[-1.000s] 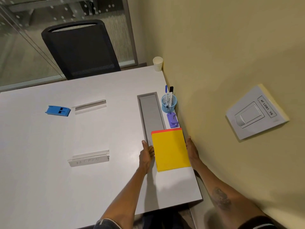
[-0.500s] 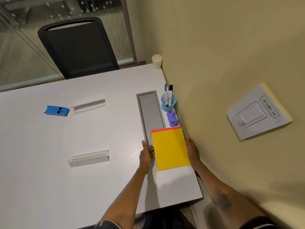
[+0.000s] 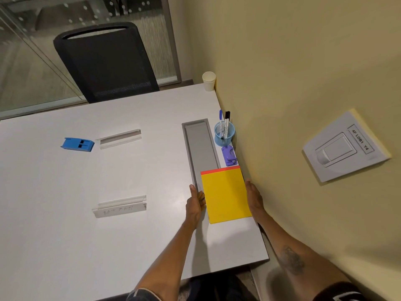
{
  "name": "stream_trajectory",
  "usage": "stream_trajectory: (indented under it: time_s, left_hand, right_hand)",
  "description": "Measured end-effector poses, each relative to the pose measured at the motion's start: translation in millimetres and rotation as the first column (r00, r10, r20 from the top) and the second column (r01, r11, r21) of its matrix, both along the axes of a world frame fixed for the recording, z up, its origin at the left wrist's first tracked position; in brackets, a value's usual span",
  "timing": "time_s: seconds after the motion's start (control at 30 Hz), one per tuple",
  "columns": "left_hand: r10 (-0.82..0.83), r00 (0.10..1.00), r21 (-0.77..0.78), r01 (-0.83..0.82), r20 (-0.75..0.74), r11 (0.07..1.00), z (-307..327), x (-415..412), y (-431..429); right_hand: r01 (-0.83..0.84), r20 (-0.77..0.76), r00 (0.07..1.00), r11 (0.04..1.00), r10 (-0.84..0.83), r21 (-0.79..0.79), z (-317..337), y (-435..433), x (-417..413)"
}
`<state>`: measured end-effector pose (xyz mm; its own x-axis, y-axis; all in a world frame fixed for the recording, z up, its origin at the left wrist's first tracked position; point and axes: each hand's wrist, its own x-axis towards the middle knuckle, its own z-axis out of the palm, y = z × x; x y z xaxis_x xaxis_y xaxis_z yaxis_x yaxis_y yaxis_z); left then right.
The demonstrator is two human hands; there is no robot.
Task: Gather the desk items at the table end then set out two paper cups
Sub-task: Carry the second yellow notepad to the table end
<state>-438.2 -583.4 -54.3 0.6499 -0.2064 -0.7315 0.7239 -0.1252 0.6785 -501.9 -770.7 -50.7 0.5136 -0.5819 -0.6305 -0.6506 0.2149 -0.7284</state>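
A yellow paper stack [image 3: 225, 195] with an orange sheet showing at its far edge lies flat on the white table [image 3: 65, 213] beside the wall. My left hand [image 3: 195, 203] presses its left edge and my right hand [image 3: 253, 197] presses its right edge. Beyond the stack sit a purple stapler [image 3: 228, 155] and a blue mesh pen cup [image 3: 224, 134] holding three pens. A stack of white paper cups [image 3: 209, 81] stands at the far corner against the wall. A blue block [image 3: 77, 144] and two white name holders [image 3: 119, 139] [image 3: 120, 207] lie further left.
A grey cable tray lid [image 3: 200, 146] is set into the table just left of the stack. A black office chair [image 3: 104, 61] stands at the far side. The yellow wall with a switch plate [image 3: 342, 146] runs along the right edge.
Both hands stay at the sides of the yellow stack, which has not visibly shifted. Only the camera has tilted slightly.
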Motion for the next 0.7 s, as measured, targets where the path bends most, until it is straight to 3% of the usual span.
stream_trajectory:
  time_s: [0.3, 0.53, 0.7]
  left_hand:
    - [-0.018, 1.0, -0.023, 0.018, -0.023, 1.0, 11, 4, 4]
    - [-0.023, 1.0, -0.055, 0.023, -0.01, 0.998, 26, 20, 18]
    - [-0.013, 0.999, -0.05, 0.012, -0.029, 0.999, 30, 36, 39]
  right_hand:
    - [-0.174, -0.071, 0.983, 0.978, 0.167, -0.116, 3, 8, -2]
    - [-0.254, -0.151, 0.966, 0.893, 0.212, -0.371, 12, 32, 15]
    - [-0.385, -0.146, 0.923, 0.832, 0.357, -0.399, 23, 57, 42]
